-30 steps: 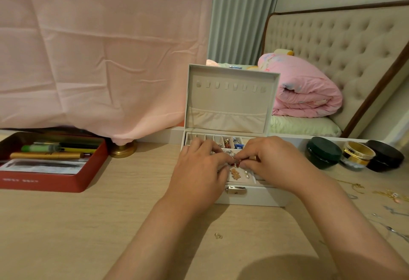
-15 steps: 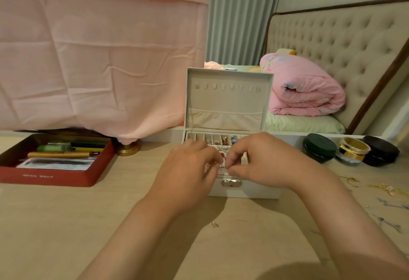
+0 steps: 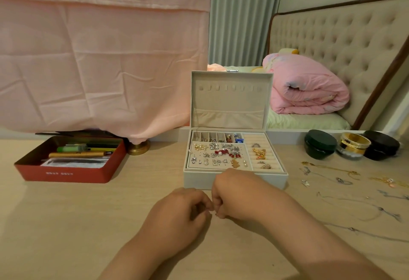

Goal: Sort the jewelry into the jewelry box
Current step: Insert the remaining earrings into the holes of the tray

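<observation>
The left hand [image 3: 177, 215] and the right hand [image 3: 241, 197] are seen with fingers curled and tips brought together low over the wooden table [image 3: 66, 224], just in front of the open jewelry box [image 3: 199, 180]. Whether a small piece is pinched between them cannot be told, as the spot is hidden by the knuckles. The box's earring pad [image 3: 199, 153] and ring rolls [image 3: 265, 139] are already partly filled, while loose chains [image 3: 329, 170] are left on the table to the right.

If something tiny is held, it could be lost through a slip onto the smooth tabletop. The box could be nudged by the right knuckles, which lie close to its front wall, and the chains could be swept by the right forearm.

A second ago both hands were held over the earring pad. Now they are drawn back to the table, the pad is uncovered, and the small ring-like piece that lay before the box is no longer seen.
</observation>
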